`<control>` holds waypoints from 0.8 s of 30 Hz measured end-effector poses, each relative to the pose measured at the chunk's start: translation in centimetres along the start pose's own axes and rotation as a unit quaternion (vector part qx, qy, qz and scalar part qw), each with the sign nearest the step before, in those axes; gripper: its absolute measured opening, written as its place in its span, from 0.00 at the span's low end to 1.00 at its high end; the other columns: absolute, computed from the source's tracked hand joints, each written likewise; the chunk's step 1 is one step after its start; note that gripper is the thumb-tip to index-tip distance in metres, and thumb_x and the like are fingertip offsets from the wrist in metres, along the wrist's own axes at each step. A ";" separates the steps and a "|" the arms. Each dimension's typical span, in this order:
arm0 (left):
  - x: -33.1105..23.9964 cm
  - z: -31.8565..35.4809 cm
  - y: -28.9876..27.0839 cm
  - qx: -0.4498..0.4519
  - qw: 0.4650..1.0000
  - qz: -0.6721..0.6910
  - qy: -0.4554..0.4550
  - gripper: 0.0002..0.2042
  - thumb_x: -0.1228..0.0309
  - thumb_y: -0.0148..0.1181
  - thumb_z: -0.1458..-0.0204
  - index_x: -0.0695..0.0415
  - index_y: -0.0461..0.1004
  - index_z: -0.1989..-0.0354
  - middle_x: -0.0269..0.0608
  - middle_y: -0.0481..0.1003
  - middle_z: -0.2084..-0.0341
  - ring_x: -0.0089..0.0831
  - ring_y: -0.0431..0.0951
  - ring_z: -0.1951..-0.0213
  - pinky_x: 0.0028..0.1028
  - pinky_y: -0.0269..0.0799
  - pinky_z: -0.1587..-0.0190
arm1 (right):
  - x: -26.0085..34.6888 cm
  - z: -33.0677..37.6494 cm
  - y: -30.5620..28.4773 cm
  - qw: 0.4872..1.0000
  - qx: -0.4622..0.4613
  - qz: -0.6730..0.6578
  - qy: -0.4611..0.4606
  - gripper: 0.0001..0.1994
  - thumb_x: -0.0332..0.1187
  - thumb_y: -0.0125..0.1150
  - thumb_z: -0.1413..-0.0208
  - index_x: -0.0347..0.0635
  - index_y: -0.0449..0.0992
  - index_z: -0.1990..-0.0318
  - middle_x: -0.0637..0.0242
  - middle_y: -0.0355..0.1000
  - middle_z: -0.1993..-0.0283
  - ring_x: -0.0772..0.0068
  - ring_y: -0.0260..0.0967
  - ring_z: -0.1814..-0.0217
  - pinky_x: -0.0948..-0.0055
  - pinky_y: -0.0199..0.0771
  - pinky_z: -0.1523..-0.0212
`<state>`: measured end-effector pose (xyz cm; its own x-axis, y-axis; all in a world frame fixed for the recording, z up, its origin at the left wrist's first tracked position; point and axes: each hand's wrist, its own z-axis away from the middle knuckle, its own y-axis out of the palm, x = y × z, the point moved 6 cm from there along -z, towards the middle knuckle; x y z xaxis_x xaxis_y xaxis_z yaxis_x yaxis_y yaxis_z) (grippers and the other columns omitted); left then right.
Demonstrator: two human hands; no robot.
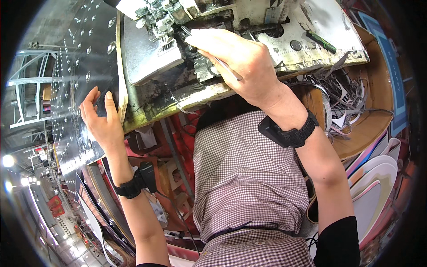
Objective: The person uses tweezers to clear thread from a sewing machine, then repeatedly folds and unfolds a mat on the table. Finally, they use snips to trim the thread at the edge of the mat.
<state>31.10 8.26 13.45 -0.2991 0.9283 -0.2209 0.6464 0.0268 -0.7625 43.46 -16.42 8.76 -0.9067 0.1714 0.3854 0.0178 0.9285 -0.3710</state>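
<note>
Tool [229,69], tip fwd-L, long axis diag.

1 brown cardboard box [358,143] of tangled grey strips [343,104] beside 1 blue panel [393,71], near curved pale sheets [378,178]

Light: bright | glare: metal plate [144,62] | flare: lamps [8,160], far left | edges: fisheye-bent, corners black

I can see the person wearing a brown-and-white checked cloth apron [249,164] crossed by a dark waist tie [240,227], black fabric sleeves [339,242], and 2 black wristbands [307,132] bearing chunky black box-shaped modules [272,131].
</note>
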 end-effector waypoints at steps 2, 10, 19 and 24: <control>-0.1 0.0 0.0 0.001 1.000 0.002 -0.002 0.13 0.67 0.57 0.48 0.59 0.71 0.56 0.40 0.71 0.61 0.30 0.69 0.57 0.29 0.62 0.54 | 0.1 -0.1 0.0 1.000 -0.008 -0.006 -0.004 0.16 0.25 0.54 0.55 0.42 0.75 0.56 0.62 0.73 0.57 0.67 0.74 0.61 0.75 0.76 0.65; -0.3 -0.1 0.0 0.000 1.000 -0.003 0.001 0.13 0.67 0.57 0.48 0.59 0.71 0.56 0.40 0.71 0.61 0.31 0.69 0.57 0.29 0.62 0.55 | 0.3 -0.2 -0.2 1.000 -0.003 -0.023 0.004 0.16 0.24 0.53 0.55 0.42 0.75 0.56 0.61 0.74 0.56 0.66 0.74 0.59 0.75 0.76 0.63; 0.0 0.0 0.0 0.000 1.000 -0.003 0.005 0.13 0.67 0.57 0.47 0.60 0.71 0.56 0.40 0.71 0.61 0.30 0.69 0.57 0.28 0.62 0.56 | -0.1 0.3 -0.5 0.999 -0.018 -0.033 0.015 0.16 0.23 0.53 0.56 0.42 0.75 0.56 0.62 0.73 0.56 0.66 0.74 0.59 0.75 0.76 0.64; 0.0 0.0 0.1 -0.003 1.000 -0.007 0.011 0.13 0.67 0.57 0.48 0.60 0.71 0.56 0.40 0.71 0.61 0.30 0.69 0.58 0.28 0.62 0.56 | -0.3 0.6 -0.6 0.998 -0.018 -0.041 0.033 0.18 0.22 0.53 0.57 0.44 0.75 0.56 0.62 0.73 0.56 0.66 0.74 0.62 0.74 0.76 0.65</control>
<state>31.19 8.27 13.39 -0.2932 0.9356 -0.1967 0.6459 0.0421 -0.7622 43.48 -17.27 8.33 -0.8759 0.1150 0.4686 -0.0385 0.9514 -0.3055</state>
